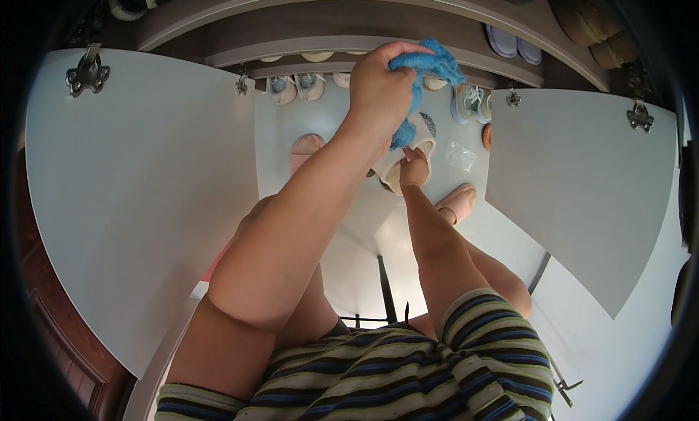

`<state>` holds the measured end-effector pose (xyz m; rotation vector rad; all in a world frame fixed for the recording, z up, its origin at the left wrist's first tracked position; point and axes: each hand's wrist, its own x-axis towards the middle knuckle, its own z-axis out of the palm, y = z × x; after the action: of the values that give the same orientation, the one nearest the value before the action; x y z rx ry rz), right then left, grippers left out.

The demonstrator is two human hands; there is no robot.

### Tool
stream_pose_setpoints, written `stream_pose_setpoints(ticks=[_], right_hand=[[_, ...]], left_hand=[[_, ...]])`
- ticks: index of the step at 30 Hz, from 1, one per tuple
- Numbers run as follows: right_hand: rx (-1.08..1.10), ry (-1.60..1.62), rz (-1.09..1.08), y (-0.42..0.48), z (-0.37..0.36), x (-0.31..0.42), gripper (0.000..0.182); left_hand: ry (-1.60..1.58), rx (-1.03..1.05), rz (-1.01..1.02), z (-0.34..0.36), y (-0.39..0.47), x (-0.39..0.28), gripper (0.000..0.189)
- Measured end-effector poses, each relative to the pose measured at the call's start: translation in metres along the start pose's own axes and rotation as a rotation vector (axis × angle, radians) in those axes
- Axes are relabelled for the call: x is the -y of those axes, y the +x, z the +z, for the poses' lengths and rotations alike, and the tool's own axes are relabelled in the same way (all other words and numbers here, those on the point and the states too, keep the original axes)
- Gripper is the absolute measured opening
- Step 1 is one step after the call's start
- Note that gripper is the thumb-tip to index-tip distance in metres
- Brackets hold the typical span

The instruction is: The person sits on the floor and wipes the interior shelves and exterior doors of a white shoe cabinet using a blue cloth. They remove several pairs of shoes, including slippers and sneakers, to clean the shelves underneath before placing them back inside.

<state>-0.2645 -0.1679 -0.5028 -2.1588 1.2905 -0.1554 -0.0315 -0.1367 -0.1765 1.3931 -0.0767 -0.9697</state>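
Observation:
My left hand (pixel 382 88) is raised before the shoe cabinet's shelves, closed on a blue cloth (pixel 431 65) that hangs down over its far side. Lower and slightly right, my right hand (pixel 414 169) has its fingers in the opening of a cream slipper (pixel 425 142). More of the pale footwear, with dark patterned patches, shows beside and below that hand, partly behind my left forearm; whether it is a second slipper I cannot tell. The lower end of the cloth hangs close to the slipper.
Cabinet doors stand open at left (pixel 142 192) and right (pixel 579 175). Shelves (pixel 349 41) hold shoes and purple slippers (pixel 502 41). Sneakers (pixel 472 101) stand beneath. A clear plastic packet (pixel 460 156) lies on the floor. My feet wear pink slippers (pixel 461 200).

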Motion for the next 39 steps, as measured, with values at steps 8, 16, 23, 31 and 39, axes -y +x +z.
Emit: stream_pose_setpoints(ticks=[8,16,23,31,39], right_hand=[[-0.074,0.228,0.044,-0.016,-0.048,0.023,0.038],[-0.237,0.648,0.149,-0.040,-0.134,0.080,0.026],[-0.499,0.525,-0.134,0.003,-0.198,0.177,0.021],[-0.570,0.339,-0.296,0.106,-0.189,0.236,0.025],[-0.547,0.040,-0.556,0.232,-0.157,0.249,0.031]], left_hand=[[-0.045,-0.034,0.042,-0.008,0.005,-0.003,0.031],[-0.341,-0.320,0.176,-0.021,0.006,-0.013,0.029],[-0.474,-0.501,0.274,-0.040,0.010,-0.022,0.023],[-0.484,-0.535,0.277,-0.044,0.013,-0.026,0.022],[-0.514,-0.527,0.223,-0.041,0.014,-0.024,0.022]])
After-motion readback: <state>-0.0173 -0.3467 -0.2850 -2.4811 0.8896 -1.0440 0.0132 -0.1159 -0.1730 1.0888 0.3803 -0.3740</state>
